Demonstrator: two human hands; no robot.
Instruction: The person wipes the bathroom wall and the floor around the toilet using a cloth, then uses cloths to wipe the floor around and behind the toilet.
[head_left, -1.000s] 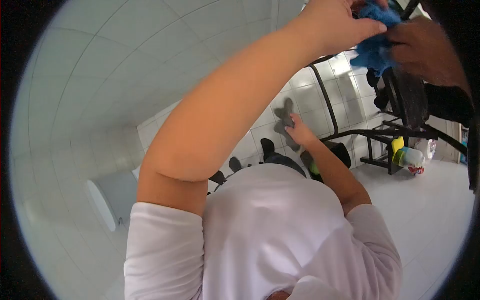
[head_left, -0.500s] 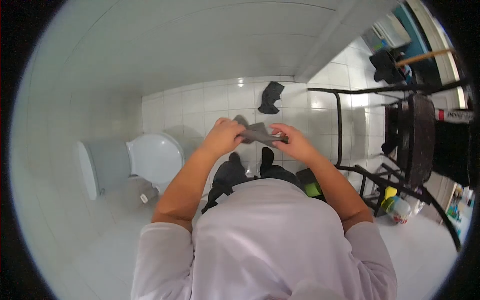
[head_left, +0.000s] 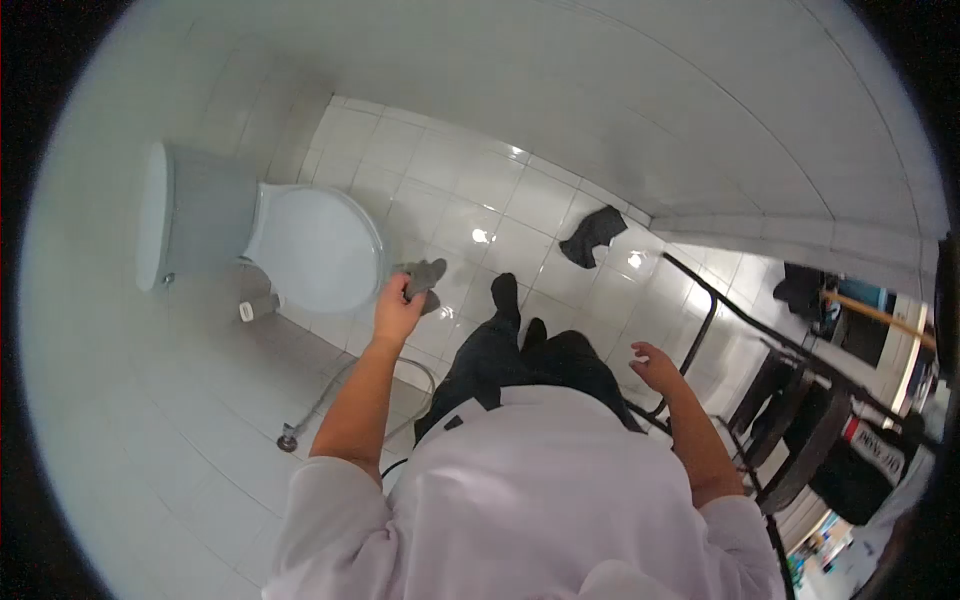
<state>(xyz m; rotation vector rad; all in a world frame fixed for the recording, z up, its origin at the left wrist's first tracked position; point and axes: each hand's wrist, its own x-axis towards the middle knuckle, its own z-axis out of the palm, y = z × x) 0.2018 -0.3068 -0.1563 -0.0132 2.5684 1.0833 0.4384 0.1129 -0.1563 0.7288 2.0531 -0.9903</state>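
Observation:
My left hand (head_left: pixel 397 312) is closed around a crumpled grey cloth (head_left: pixel 427 274), holding it beside the rim of the white toilet (head_left: pixel 322 248). Part of the cloth hangs out past my fingers. My right hand (head_left: pixel 656 368) is off to the other side with its fingers apart and nothing in it. It is nearest to the black metal frame (head_left: pixel 705 330). On the tiled floor ahead of my feet lies a dark cloth (head_left: pixel 595 236).
A grey hose (head_left: pixel 325 393) runs along the floor behind the toilet's near side. At the right, dark items hang on the frame, including one with a red and white label (head_left: pixel 873 447). A wooden stick (head_left: pixel 880 317) shows further back. Walls rise ahead and to the left.
My right hand has let go of the grey cloth and moved right. My left hand has carried it left, towards the toilet. My view and body have turned left.

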